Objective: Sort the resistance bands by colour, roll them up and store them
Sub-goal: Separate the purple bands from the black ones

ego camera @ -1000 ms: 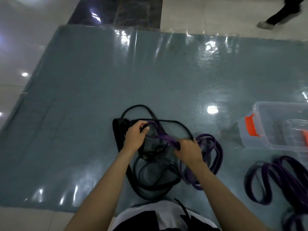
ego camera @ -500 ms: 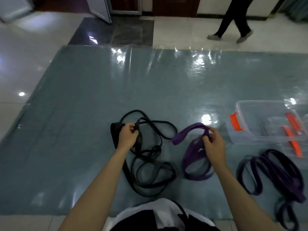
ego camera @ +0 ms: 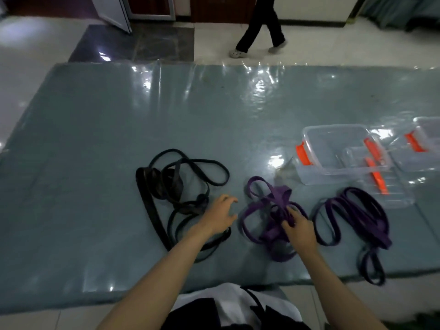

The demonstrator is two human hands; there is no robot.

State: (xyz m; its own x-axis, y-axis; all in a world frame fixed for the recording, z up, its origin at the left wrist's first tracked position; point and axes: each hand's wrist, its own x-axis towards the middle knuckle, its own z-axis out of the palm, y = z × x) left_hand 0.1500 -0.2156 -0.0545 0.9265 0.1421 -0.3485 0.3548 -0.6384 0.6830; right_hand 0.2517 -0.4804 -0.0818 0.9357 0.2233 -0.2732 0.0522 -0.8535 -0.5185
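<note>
A large grey-blue mat (ego camera: pixel 119 163) under glossy clear film is spread over a pale tiled floor (ego camera: pixel 333 44); at the far edge the legs of a walking person (ego camera: pixel 259 25) are seen.

Far right on the mat, a clear plastic box (ego camera: pixel 333 167) with orange latches is set, with a clear lid leaning in it. A second clear box (ego camera: pixel 426 144) is cut off by the right edge.

Left of centre, a tangle of black bands (ego camera: pixel 171 184) is laid in loose loops. Near right, a separate heap of dark purple bands (ego camera: pixel 357 215) is stretched out, well apart from the black ones. Between the two, a smaller bunch of purple bands (ego camera: pixel 264 210) is gathered.

The left hand (ego camera: pixel 220 215) is held above the mat between the black tangle and the middle purple bunch, fingers spread wide, nothing gripped. The right hand (ego camera: pixel 298 229) is laid on the middle purple bunch, fingers curled round its strands.
</note>
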